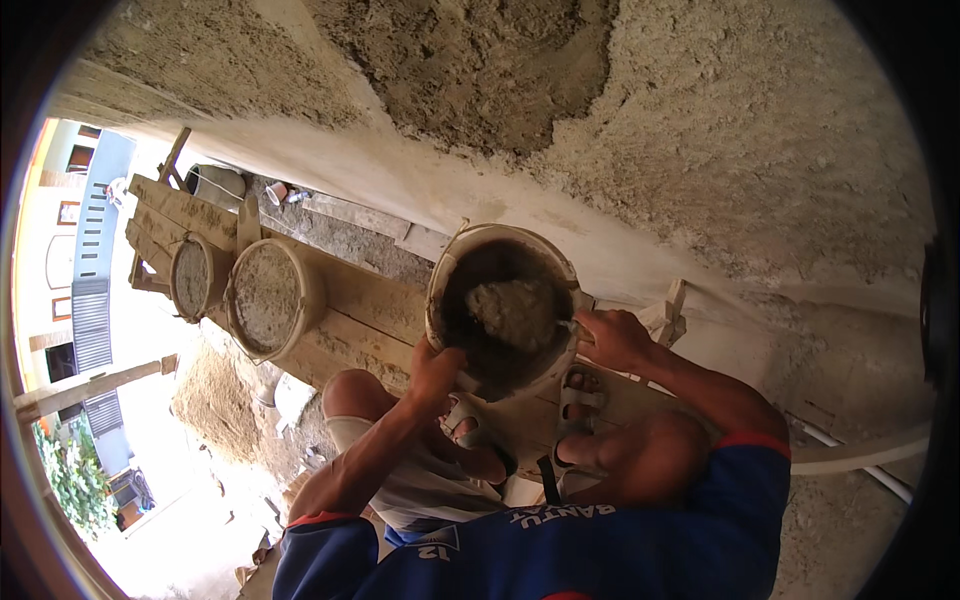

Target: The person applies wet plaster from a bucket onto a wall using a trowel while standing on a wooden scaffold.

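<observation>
A mortar-smeared bucket point(440, 300) stands in front of me on the plank platform, close to the wall. Inside it lies a lump of wet grey mortar point(515, 312). My left hand point(437, 374) is closed over the bucket's near left rim. At the right rim my right hand point(612, 342) is closed too, with its thumb toward the inside. A small pale, shiny piece point(570, 325) shows beside that thumb; I cannot make out what it belongs to. The fingers outside the rim are partly hidden.
Two more buckets, a larger one point(265, 300) and a smaller one point(192, 278), hold mortar on the planks point(370, 305) to my left. A wall point(720, 130) with a dark wet patch point(490, 70) rises ahead. Below left are a sand heap point(215, 395) and a wooden rail point(95, 388).
</observation>
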Motion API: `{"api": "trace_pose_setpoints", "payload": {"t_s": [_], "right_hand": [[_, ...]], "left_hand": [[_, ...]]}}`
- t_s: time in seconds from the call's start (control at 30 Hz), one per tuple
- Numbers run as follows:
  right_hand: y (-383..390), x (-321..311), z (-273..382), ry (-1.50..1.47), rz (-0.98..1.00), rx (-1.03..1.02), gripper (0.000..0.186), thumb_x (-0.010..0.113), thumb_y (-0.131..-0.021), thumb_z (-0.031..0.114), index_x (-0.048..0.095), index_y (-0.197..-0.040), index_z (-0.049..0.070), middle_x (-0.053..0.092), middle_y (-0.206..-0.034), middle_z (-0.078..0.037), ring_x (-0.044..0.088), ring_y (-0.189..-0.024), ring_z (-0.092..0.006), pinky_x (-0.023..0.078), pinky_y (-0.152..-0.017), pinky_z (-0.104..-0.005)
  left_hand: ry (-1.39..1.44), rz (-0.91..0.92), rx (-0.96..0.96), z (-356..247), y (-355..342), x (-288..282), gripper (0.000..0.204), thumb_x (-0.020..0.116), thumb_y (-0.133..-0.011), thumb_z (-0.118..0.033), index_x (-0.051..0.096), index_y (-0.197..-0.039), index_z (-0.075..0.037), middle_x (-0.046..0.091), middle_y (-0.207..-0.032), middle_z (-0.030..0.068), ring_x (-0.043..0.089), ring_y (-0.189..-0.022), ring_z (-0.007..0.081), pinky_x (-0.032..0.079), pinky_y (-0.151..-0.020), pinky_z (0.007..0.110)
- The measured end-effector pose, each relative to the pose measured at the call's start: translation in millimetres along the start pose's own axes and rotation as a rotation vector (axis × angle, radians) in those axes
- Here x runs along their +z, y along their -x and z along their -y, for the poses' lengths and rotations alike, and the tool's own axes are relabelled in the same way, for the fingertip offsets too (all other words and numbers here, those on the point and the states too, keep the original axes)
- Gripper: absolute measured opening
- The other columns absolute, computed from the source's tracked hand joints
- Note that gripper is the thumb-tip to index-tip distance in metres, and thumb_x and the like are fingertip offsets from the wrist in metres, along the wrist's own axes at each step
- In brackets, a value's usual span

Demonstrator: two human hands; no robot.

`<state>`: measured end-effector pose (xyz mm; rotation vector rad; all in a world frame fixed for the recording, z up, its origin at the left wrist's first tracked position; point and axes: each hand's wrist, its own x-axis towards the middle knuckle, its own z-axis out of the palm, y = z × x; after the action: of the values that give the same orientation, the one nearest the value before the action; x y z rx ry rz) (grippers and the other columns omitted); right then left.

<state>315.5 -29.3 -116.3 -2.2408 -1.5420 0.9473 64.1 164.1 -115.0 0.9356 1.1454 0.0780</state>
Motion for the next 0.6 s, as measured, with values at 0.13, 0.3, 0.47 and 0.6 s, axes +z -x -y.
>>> {"api": "trace_pose_setpoints", "payload": {"t_s": [0.13, 0.3, 0.47, 0.6], "right_hand": [[1.6, -34.8, 23.4, -0.083, 0.038, 0.033, 0.045, 0.072, -0.078, 0.021, 0.058, -0.116, 0.003, 0.067, -0.08, -0.021, 0.068, -0.078, -0.0404, 0.053, -0.07, -0.0463], [22.9, -102.0, 59.4, -0.256, 0.205, 0.054, 0.044, 0.076, -0.079, 0.02, 0.059, -0.116, 0.004, 0.066, -0.097, -0.02, 0.067, -0.091, -0.0347, 0.051, -0.077, -0.0421], [18.5, -153.6, 74.3, -0.343, 0.372, -0.223, 0.048, 0.079, -0.08, 0.027, 0.061, -0.117, 0.003, 0.066, -0.103, -0.018, 0.067, -0.094, -0.0279, 0.051, -0.078, -0.0394], [-35.2, -177.8, 83.8, -0.318, 0.38, 0.16, 0.046, 0.075, -0.085, 0.025, 0.063, -0.125, 0.006, 0.069, -0.11, -0.015, 0.068, -0.091, -0.024, 0.054, -0.08, -0.0412]], "left_hand": [[0.042, -0.016, -0.053, 16.9, -1.5, -6.2, 0.031, 0.056, -0.079, 0.0, 0.059, -0.11, 0.002, 0.062, -0.082, 0.0063, 0.06, -0.063, 0.0183, 0.049, -0.053, 0.031], [0.079, -0.012, -0.085, 55.4, -7.3, -19.6, 0.037, 0.055, -0.08, 0.001, 0.058, -0.117, 0.001, 0.065, -0.093, 0.011, 0.064, -0.076, 0.0204, 0.051, -0.057, 0.034], [0.353, 0.206, -0.116, 83.4, -6.9, -35.7, 0.042, 0.053, -0.08, 0.001, 0.054, -0.123, 0.002, 0.065, -0.101, 0.012, 0.064, -0.086, 0.0213, 0.053, -0.068, 0.034], [0.089, 0.064, 0.03, 87.4, -7.6, -33.1, 0.042, 0.051, -0.08, 0.001, 0.053, -0.122, 0.003, 0.063, -0.096, 0.0109, 0.064, -0.082, 0.0196, 0.054, -0.065, 0.033]]}}
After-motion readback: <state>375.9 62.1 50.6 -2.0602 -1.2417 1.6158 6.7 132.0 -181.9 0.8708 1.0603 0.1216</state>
